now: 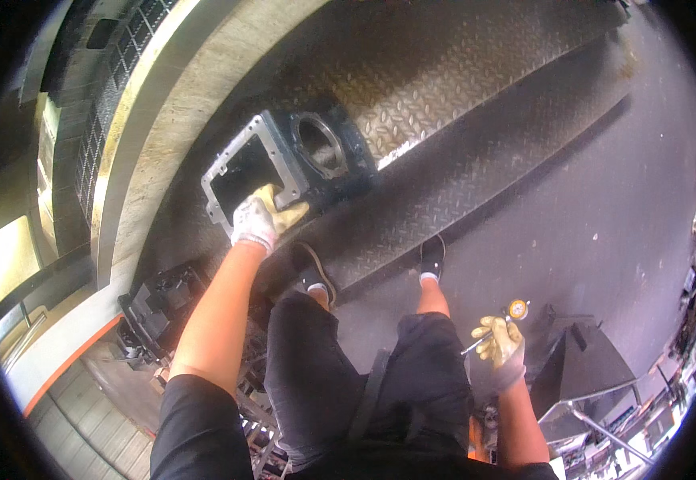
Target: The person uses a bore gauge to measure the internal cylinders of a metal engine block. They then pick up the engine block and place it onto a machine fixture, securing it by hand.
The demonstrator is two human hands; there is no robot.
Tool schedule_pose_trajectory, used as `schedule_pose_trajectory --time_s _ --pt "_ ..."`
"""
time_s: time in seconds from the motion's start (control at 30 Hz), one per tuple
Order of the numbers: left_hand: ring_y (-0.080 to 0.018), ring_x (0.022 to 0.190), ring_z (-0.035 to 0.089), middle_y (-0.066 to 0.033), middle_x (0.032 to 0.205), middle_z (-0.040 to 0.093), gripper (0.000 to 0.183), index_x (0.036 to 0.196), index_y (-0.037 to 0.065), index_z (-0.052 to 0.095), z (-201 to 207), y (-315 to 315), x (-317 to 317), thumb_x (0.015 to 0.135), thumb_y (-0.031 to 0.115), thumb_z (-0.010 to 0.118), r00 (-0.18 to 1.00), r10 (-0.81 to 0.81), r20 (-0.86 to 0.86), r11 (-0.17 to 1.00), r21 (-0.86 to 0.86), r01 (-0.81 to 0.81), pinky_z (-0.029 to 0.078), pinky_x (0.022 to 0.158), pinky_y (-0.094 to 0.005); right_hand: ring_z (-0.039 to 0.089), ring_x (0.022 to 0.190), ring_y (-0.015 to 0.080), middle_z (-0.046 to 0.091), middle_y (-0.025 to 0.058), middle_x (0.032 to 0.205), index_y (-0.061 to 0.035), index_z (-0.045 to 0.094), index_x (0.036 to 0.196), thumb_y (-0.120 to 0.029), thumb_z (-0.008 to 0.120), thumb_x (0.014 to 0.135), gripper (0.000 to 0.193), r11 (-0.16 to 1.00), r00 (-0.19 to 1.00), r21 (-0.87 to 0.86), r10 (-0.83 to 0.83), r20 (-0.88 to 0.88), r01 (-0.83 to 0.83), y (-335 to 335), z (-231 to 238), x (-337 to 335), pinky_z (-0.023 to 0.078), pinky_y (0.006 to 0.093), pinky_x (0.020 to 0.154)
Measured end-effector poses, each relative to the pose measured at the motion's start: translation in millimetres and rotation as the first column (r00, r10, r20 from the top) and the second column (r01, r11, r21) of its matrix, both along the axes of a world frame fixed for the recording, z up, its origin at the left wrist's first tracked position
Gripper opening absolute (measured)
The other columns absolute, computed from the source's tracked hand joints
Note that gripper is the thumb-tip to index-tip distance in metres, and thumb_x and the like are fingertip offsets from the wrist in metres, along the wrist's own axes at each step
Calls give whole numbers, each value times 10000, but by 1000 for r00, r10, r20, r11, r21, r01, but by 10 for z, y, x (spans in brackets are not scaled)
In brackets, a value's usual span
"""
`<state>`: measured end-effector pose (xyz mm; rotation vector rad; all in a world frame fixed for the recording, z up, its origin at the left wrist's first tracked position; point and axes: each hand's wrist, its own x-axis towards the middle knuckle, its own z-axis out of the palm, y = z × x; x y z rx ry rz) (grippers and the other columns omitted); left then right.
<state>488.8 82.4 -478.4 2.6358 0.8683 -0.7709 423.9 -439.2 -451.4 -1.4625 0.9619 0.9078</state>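
A dark metal housing (333, 186) stands on the tread-plate step, with a bare machined rectangular flange facing left and a round bore beside it. My left hand (264, 218), in a cream-palmed work glove, grips the near edge of that flange; some fingertips are hidden at the opening. Off to the right, well apart from the housing, my right hand (498, 344) is gloved too. Its fingers are closed around the thin stem of a dial bore gauge (517, 309). The round yellow-rimmed dial sticks out above the fingers, and the rod's tip points down to the left.
The tread-plate step (444, 104) runs from my feet toward the far right, above a dark grey floor (572, 208). A machine's pale curved edge (180, 120) borders the left. Near my right forearm stands a dark angular metal bin (588, 364).
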Motion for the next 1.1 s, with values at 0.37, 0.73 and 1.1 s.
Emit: schedule_pose_trajectory --time_s 0.37,0.73,1.1 --pt "-387 1063 753 -271 1087 766 833 1247 -30 737 -230 42 -79 799 669 803 993 -24 118 998 58 18 571 920 -422 662 595 123 776 135 901 9 677 1151 -306 577 1114 332 978 996 191 80 33 -84 142 -178 -345 517 228 535" --pt "-389 1203 713 -297 1230 735 868 1397 -66 624 -70 -837 618 863 604 760 1000 17 4 979 -203 -15 533 1029 -420 640 598 92 775 114 898 2 688 1137 -299 576 1113 322 987 1000 157 20 21 -23 -72 -86 -334 496 210 540" --pt "-172 1014 735 -102 1088 793 532 1272 -79 652 -764 -738 467 881 210 867 769 639 -10 555 -686 -470 534 1003 -324 634 580 95 775 127 889 1 687 1127 -266 569 1109 292 977 1000 211 24 6 -25 -88 -233 -391 487 219 511"
